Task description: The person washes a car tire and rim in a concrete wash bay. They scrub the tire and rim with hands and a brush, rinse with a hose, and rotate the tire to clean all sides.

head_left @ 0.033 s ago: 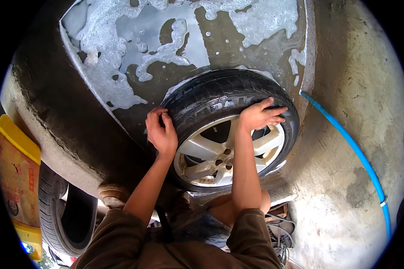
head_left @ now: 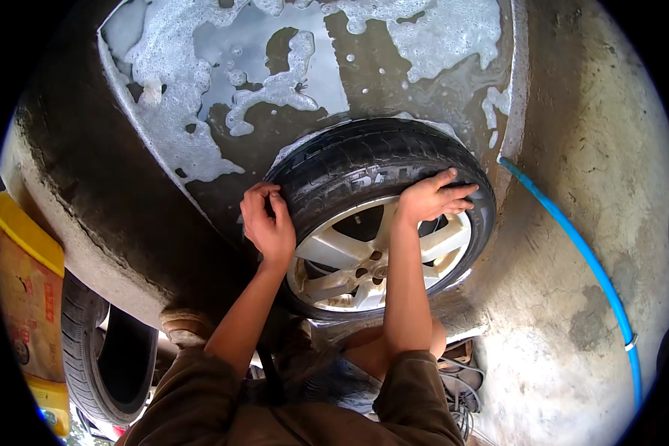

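A wet black tire [head_left: 379, 160] on a silver spoked alloy wheel [head_left: 334, 249] stands tilted at the near edge of a trough of soapy water [head_left: 394, 97]. Its far side dips into the water. My left hand [head_left: 267, 227] has its fingers curled against the tread on the tire's left side; the fingertips are partly hidden. Across the right sidewall lies my right hand [head_left: 431, 199], palm down with fingers spread, above the rim's edge. My right forearm crosses in front of the spokes and hides part of them.
White foam [head_left: 171, 74] floats on the water. A blue hose [head_left: 572, 230] runs from the trough's right wall down the concrete [head_left: 543, 349]. At lower left are another tire [head_left: 89, 349] and a yellow-and-brown container [head_left: 33, 290]. Grey cables [head_left: 461, 386] lie by my right leg.
The view has shifted slightly. Both hands keep their places on the tire, with no clear movement of the wheel.
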A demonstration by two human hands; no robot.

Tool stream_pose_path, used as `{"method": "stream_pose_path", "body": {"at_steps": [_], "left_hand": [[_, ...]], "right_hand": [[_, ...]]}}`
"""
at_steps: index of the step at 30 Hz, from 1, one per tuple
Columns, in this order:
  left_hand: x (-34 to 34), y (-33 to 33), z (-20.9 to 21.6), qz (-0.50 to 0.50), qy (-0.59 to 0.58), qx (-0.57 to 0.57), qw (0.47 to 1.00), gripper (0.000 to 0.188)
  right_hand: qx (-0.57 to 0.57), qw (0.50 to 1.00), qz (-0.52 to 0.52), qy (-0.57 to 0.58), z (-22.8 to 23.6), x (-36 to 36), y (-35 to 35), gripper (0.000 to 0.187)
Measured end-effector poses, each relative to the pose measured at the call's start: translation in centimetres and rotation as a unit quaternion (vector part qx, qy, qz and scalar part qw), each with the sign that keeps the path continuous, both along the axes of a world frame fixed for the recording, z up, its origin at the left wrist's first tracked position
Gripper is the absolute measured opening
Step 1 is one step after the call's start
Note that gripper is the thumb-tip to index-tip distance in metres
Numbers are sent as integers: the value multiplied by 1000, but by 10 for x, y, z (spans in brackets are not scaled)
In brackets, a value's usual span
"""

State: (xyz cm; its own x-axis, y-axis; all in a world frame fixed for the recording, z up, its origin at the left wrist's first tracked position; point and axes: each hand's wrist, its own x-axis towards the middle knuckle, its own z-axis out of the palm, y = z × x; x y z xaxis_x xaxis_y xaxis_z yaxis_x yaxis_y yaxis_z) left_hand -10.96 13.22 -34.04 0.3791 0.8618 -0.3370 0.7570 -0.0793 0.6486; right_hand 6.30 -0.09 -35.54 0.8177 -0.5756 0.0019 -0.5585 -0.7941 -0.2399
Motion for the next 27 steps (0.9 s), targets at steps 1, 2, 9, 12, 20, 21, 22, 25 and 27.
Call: {"method": "stream_pose_path", "body": {"at_steps": [1,2,9,12,20,21,22,25,27], "left_hand": [[-1,0,0,-12,-9,10,1000,6],[0,1,2,-25,-17,20,999,7],[-3,2,2,-69,-26,29,997,16],[-3,1,1,-77,-27,40,996,18],[-5,1,0,-73,-28,49,996,19],[-6,1,0,-70,-28,49,996,19],[-7,2,0,-66,-28,49,996,19],[-4,4,2,-61,-40,48,996,20],[-6,3,0,-62,-40,56,996,21]], "right_hand": [[6,1000,-10,11,3,0,2,77],[15,1000,-15,10,6,2,7,77],[36,999,-16,2,14,4,13,79],[41,999,-20,-2,11,3,16,77],[25,1000,-18,-4,8,3,14,76],[24,1000,-17,0,7,2,14,76],[46,999,-8,-11,12,1,22,75],[19,1000,-17,-11,8,2,15,75],[0,1000,-8,-9,7,1,15,76]]}}
